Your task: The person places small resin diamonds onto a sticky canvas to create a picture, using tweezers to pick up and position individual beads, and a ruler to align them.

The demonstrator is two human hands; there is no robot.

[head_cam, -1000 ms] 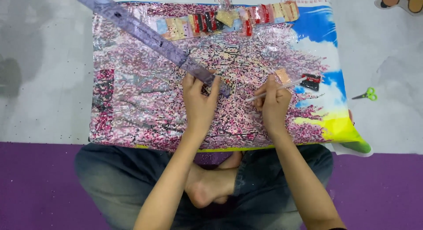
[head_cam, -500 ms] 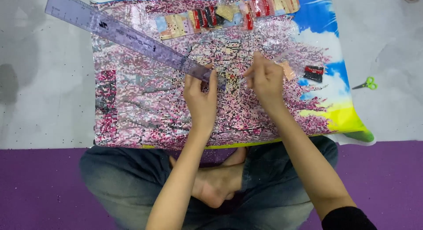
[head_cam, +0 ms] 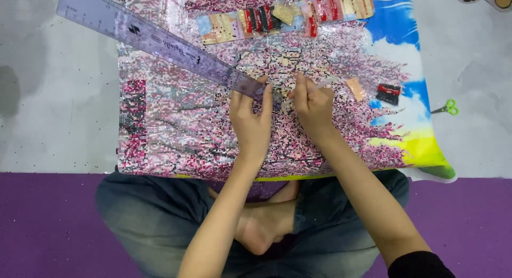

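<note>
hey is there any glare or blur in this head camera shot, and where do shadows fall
Head view: even, soft light; shiny glare patches on the mosaic canvas and the translucent ruler; a dark shadow on the grey floor at far left; both hands, left hand and right hand, look reasonably sharp.

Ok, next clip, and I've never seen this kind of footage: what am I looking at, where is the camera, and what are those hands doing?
The camera sits on a person's head and looks straight down, so you see their own arms and crossed legs in jeans on a purple mat. No machine is involved. On the grey floor lies a large bead-mosaic canvas showing pink blossom and blue sky. The left hand presses the end of a long clear ruler laid slantwise across the canvas. The right hand holds a thin pen-like tool against the canvas. Small packets lie along the top edge, and green scissors lie on the floor to the right.
</note>
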